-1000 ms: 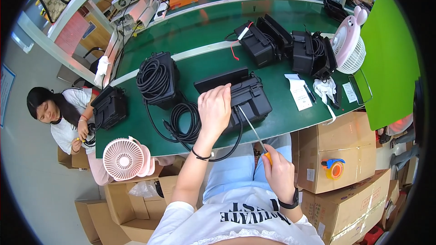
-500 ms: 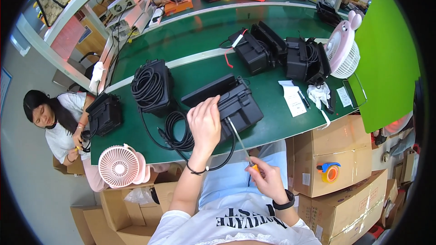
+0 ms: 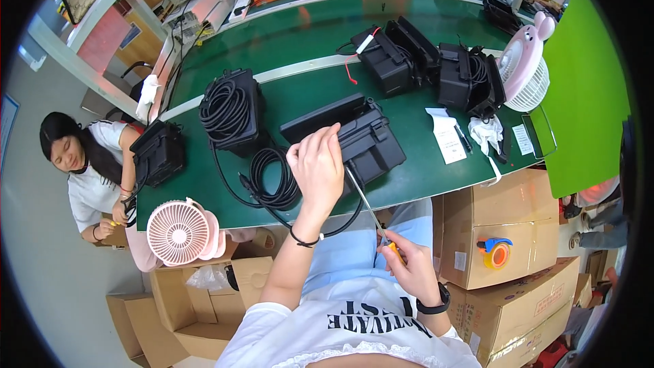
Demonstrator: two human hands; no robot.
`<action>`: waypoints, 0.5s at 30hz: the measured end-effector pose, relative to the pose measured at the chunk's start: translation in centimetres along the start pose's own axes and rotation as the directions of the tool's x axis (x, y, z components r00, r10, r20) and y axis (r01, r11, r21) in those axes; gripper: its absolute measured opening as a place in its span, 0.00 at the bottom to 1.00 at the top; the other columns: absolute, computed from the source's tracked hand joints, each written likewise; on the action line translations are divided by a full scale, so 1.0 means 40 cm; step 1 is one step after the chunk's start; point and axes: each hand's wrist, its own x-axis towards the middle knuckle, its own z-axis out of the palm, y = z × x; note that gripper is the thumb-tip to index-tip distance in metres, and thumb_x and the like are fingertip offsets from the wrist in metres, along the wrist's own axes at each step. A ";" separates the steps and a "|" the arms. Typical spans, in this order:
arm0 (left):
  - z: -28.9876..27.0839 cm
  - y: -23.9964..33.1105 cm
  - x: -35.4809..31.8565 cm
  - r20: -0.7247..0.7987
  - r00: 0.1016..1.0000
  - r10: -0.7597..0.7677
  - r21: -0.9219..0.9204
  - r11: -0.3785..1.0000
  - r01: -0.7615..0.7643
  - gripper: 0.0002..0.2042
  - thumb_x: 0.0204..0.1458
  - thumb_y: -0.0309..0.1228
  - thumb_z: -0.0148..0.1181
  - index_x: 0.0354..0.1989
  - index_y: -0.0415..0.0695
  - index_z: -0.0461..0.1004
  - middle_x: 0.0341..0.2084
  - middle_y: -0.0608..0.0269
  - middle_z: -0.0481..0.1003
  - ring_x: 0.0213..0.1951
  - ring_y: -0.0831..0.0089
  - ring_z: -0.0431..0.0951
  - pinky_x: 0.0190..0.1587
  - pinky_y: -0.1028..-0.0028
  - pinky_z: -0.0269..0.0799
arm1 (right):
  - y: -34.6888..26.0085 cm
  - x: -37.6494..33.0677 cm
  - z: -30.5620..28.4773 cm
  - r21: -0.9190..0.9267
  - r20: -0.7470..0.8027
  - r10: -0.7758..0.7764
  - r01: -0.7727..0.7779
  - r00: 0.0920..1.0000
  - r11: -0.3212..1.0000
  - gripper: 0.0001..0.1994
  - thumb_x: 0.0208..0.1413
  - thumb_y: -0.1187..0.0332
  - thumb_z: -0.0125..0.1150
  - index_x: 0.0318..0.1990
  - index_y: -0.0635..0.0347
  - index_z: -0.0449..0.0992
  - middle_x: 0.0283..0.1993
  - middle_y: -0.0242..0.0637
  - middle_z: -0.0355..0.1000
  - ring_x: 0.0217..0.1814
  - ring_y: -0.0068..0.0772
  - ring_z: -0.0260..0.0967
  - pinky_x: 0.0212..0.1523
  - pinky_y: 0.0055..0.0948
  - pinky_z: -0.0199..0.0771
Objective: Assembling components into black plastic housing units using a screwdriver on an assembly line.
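Note:
A black plastic box [image 3: 375,146] with its lid raised stands near the front edge of the green table. My left hand [image 3: 317,172] lies over the box's left part and steadies it, fingers close together. In my right hand [image 3: 414,267] is a screwdriver [image 3: 366,203] with an orange-yellow handle. Its long shaft slants up to the near side of the box, beside a black cable. The exact spot where the tip meets the box is too small to make out. A coil of black cable [image 3: 278,193] lies left of my left hand.
Another black box [image 3: 249,138] with coiled cable stands to the left; two open ones [image 3: 388,71] [image 3: 458,85] stand at the back right. A pink fan [image 3: 178,233] is at the left front edge. Cardboard boxes [image 3: 504,221] stand below right. At left, a co-worker [image 3: 102,177] handles a black box.
The view has shifted slightly, so the table sits higher in the picture. My left hand stays on the box, and the screwdriver remains against its near side in my right hand.

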 end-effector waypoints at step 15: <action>-0.005 -0.004 -0.009 0.032 0.999 -0.039 -0.050 0.998 0.041 0.15 0.66 0.33 0.42 0.47 0.48 0.80 0.43 0.65 0.80 0.48 0.70 0.76 0.52 0.64 0.56 | 0.004 0.018 0.045 -0.323 -0.129 -0.247 0.195 0.960 0.926 0.16 0.58 0.71 0.62 0.52 0.66 0.74 0.35 0.52 0.78 0.34 0.53 0.77 0.34 0.39 0.77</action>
